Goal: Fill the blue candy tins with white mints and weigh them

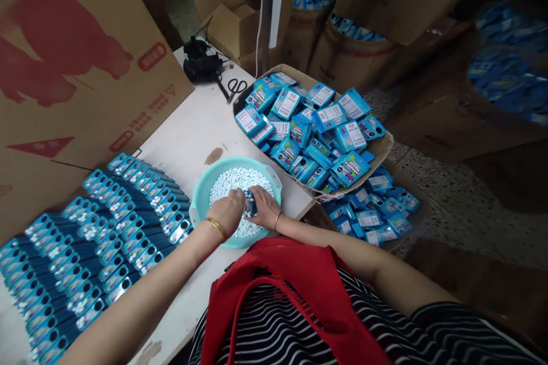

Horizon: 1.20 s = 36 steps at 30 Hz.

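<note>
A light-teal plastic basin (199,191) on the white table is filled with small white candy-like pellets (233,179). Over it, my right hand (264,208) grips a small dark-blue box (252,203) from the side. White pellets show at the box's side nearest my left hand (226,211). That left hand is closed, its fingers curled down against the box; what lies inside them is hidden. Left of the basin stand several rows of upright blue boxes (128,228), with round dark openings on top and white pellets lying on some of them.
A carton tray (387,148) heaped with blue printed boxes stands right of the basin, with more boxes (377,211) below. Black scissors (237,86) and a black device (199,60) lie at the back. A large carton (85,68) walls the left; filled cartons (355,51) stand behind.
</note>
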Motion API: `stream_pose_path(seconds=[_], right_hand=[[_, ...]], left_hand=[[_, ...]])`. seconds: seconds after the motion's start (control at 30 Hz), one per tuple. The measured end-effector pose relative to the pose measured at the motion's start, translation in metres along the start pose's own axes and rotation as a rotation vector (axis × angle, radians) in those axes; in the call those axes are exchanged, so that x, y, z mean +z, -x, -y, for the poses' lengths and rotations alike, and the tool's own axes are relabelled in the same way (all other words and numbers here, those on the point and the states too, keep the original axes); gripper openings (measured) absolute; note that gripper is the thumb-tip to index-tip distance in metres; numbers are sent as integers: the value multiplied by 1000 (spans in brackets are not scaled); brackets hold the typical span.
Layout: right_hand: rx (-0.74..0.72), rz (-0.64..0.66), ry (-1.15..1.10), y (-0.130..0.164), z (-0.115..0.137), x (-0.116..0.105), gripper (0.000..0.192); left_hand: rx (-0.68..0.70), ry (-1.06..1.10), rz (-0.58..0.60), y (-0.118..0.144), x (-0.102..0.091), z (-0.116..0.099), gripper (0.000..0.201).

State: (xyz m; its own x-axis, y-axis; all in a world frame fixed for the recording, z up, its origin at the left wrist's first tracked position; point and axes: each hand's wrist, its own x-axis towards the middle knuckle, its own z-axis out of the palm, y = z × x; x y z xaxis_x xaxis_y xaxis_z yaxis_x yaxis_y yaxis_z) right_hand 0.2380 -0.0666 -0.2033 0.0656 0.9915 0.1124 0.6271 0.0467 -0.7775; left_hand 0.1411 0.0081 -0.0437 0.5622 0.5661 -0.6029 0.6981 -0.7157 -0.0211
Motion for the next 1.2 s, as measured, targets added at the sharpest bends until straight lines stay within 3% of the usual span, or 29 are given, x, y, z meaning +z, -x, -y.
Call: stream_pose_path(seconds=[0.1,0.17,0.23,0.33,0.43,0.53,0.63,0.73,0.83,0.93,1.03,1.1,1.2], right_hand=[[75,-14,-100,-3,1,-4,86],[145,-20,-162,-4,3,-7,88],[201,-17,-202,-5,5,-10,92],[223,-16,-239,-4,10,-12,91],[226,-26,-281,-4,17,-10,82],[239,-1,-286,-2,24,-6,71],[221,8,-302,2,30,-3,69],[84,57,-406,7,35,-6,88],[-60,187,-496,14,39,-17,105],[-68,268,-540,22,39,-28,83],[-5,315,-587,28,37,-30,65],[24,336,-593,29,37,-29,60],[19,333,-566,26,42,-25,57]], left_hand=[[-25,-81,-26,7,-8,-2,47],[-33,-35,-45,11,-9,10,34],[-29,90,-110,13,-5,25,18],[-48,349,-261,10,16,35,25],[-79,547,-371,5,45,19,31],[-158,564,-427,1,67,-4,25],[-197,555,-476,6,79,-9,15],[-156,594,-564,30,84,6,14],[-158,641,-665,77,91,29,24],[-188,653,-669,134,108,49,30],[-260,644,-617,178,137,65,32],[-297,642,-591,193,161,73,33],[-317,656,-579,190,201,87,37]])
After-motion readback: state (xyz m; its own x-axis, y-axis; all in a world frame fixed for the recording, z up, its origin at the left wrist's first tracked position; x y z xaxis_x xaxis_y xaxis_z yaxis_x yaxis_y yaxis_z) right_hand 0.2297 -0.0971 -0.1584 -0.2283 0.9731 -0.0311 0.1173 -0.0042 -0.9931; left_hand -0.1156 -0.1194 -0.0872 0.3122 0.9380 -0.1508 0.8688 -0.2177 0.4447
